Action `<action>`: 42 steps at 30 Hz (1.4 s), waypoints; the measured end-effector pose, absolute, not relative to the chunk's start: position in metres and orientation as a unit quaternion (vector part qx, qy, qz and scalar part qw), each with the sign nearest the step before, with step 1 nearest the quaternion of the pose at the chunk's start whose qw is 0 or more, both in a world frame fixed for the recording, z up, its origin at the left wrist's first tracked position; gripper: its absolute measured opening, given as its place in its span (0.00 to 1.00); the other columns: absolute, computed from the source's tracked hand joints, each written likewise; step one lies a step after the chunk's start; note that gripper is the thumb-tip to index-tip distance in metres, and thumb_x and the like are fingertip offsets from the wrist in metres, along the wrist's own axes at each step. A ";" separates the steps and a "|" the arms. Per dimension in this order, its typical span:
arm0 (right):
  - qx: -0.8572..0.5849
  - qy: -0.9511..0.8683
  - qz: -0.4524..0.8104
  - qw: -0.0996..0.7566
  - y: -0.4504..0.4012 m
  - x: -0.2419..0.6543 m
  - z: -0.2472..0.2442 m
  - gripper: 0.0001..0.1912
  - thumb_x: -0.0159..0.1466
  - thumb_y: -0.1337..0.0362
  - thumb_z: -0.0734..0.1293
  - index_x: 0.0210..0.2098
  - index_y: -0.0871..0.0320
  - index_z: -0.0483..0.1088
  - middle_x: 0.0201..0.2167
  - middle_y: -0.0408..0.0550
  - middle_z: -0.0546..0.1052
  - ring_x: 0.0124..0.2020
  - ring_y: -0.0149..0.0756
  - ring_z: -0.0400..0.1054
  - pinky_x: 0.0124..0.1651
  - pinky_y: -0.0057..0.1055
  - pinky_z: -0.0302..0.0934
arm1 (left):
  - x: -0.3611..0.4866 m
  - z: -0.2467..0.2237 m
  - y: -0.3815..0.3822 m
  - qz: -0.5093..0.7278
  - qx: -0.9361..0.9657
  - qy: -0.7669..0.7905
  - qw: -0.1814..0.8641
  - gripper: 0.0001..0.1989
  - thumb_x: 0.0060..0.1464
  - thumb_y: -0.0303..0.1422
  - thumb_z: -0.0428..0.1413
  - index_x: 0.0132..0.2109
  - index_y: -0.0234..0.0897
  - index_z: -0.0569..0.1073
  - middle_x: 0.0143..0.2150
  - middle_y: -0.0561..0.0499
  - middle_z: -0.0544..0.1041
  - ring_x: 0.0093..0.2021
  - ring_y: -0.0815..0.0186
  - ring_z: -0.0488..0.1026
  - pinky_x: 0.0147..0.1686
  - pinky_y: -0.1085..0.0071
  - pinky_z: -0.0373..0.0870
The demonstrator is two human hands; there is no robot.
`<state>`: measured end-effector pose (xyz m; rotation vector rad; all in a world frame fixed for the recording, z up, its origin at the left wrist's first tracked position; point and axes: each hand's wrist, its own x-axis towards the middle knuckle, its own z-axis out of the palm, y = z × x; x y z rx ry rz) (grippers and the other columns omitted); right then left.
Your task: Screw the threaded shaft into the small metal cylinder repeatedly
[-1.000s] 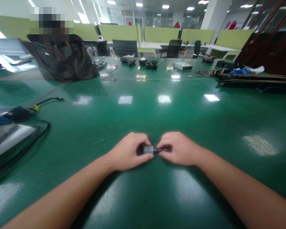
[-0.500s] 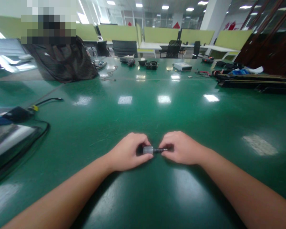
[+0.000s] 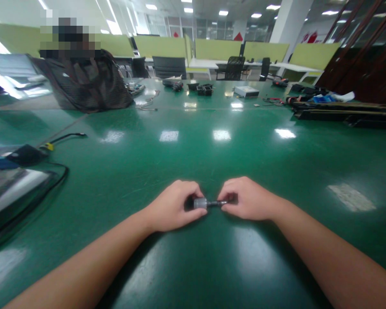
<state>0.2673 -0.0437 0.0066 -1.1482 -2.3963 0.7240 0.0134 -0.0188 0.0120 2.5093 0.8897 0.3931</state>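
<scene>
A short grey cylinder (image 3: 200,203) with a thin dark shaft (image 3: 214,203) lies lengthwise between my hands, just above or on the green table; which one, I cannot tell. Thumb and fingers of my left hand (image 3: 175,206) are closed round the cylinder at the shaft's left end. The right tip of the shaft is pinched by my right hand (image 3: 246,199), whose thumb and forefinger meet near it. Some of the cylinder's left end is hidden in the left hand's shadow. Its exact kind is too small to make out.
On the green table (image 3: 193,159), a device with a black cable (image 3: 66,171) lies at left. A dark bag (image 3: 90,86) stands behind it. Far back are a white box (image 3: 246,91) and black parts (image 3: 205,89). Long black strips (image 3: 344,112) lie at far right.
My right hand has shifted slightly to the right along the shaft, so more of the shaft shows between the hands. My left hand keeps its hold on the cylinder.
</scene>
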 end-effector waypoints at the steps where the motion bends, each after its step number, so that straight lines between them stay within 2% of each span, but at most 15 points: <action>1: -0.410 -0.852 0.260 0.193 -0.044 0.268 0.007 0.06 0.57 0.70 0.71 0.34 0.58 0.79 0.31 0.43 0.78 0.32 0.31 0.70 0.37 0.27 0.61 | 0.013 0.012 -0.019 0.143 0.909 0.323 0.223 0.09 0.55 0.38 0.62 0.40 0.38 0.75 0.36 0.53 0.77 0.37 0.63 0.73 0.41 0.67 0.64; 5: -0.412 -0.851 0.264 0.190 -0.043 0.271 0.007 0.05 0.56 0.70 0.71 0.34 0.58 0.78 0.30 0.42 0.77 0.30 0.29 0.69 0.35 0.26 0.60 | 0.013 0.011 -0.018 0.148 0.909 0.320 0.223 0.09 0.55 0.38 0.63 0.40 0.39 0.75 0.36 0.53 0.77 0.36 0.63 0.73 0.41 0.67 0.64; 11: -0.408 -0.858 0.253 0.181 -0.042 0.273 0.008 0.05 0.56 0.70 0.72 0.33 0.58 0.79 0.31 0.43 0.78 0.33 0.31 0.70 0.38 0.28 0.62 | 0.013 0.010 -0.017 0.149 0.910 0.317 0.223 0.09 0.55 0.39 0.62 0.40 0.39 0.75 0.35 0.53 0.77 0.36 0.63 0.73 0.41 0.67 0.64; 22: -0.427 -0.845 0.283 0.158 -0.039 0.281 0.010 0.05 0.56 0.69 0.72 0.34 0.59 0.79 0.31 0.44 0.78 0.32 0.31 0.71 0.37 0.27 0.63 | 0.012 0.012 -0.018 0.148 0.909 0.318 0.227 0.10 0.55 0.39 0.62 0.40 0.39 0.75 0.36 0.52 0.77 0.35 0.63 0.73 0.41 0.66 0.65; 42: -0.438 -0.830 0.304 0.165 -0.040 0.285 0.012 0.06 0.56 0.70 0.72 0.34 0.59 0.80 0.31 0.44 0.78 0.31 0.31 0.71 0.36 0.27 0.63 | 0.011 0.012 -0.019 0.147 0.909 0.321 0.223 0.10 0.56 0.39 0.62 0.40 0.39 0.75 0.35 0.52 0.77 0.35 0.64 0.73 0.41 0.67 0.66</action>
